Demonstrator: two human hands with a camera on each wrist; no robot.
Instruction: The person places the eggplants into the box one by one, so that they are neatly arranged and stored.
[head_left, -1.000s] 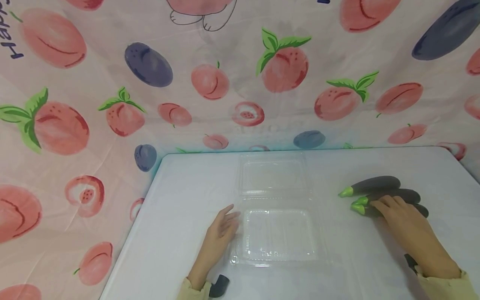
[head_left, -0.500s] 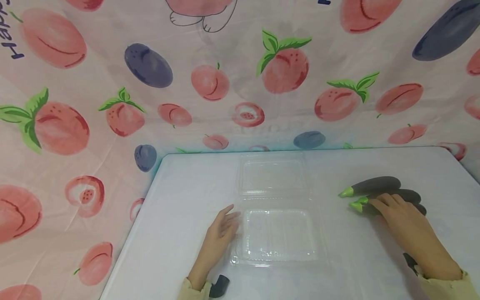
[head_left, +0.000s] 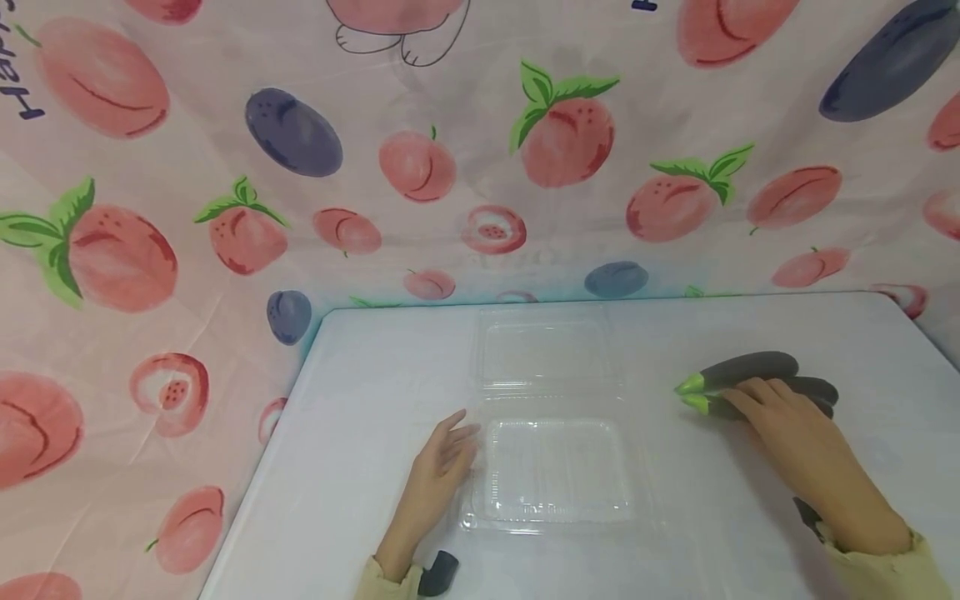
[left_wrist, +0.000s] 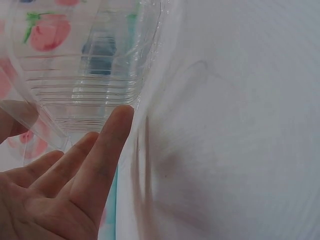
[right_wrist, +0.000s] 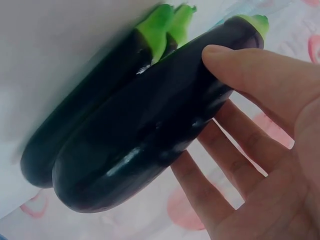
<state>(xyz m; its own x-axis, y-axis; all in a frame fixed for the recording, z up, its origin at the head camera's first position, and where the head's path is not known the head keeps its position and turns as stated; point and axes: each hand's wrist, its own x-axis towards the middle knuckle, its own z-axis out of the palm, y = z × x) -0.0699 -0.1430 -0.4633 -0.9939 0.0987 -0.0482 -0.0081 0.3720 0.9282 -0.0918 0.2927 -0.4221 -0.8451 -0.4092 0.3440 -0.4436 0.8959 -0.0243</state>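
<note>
On the right of the table, my right hand [head_left: 795,429] holds the nearest of three dark eggplants, its thumb on one side and fingers on the other. This held eggplant [right_wrist: 145,130] has a green cap and fills the right wrist view; the hand covers its middle in the head view. Beyond it lie a middle eggplant [head_left: 819,388], partly hidden, and a far eggplant [head_left: 753,366]. My left hand [head_left: 442,458] is at the left edge of a clear plastic clamshell box [head_left: 558,517]. Its fingers [left_wrist: 107,150] are extended and touch or nearly touch the box's side.
The box lies unfolded, its lid [head_left: 551,354] flat toward the back edge of the white table [head_left: 360,400]. Behind the table hangs a peach-print cloth [head_left: 465,83]. No items show between the box and the eggplants.
My right hand has shifted slightly left and away from me, bringing the nearest eggplant with it, so its cap sits farther left. My left hand and the box stay put.
</note>
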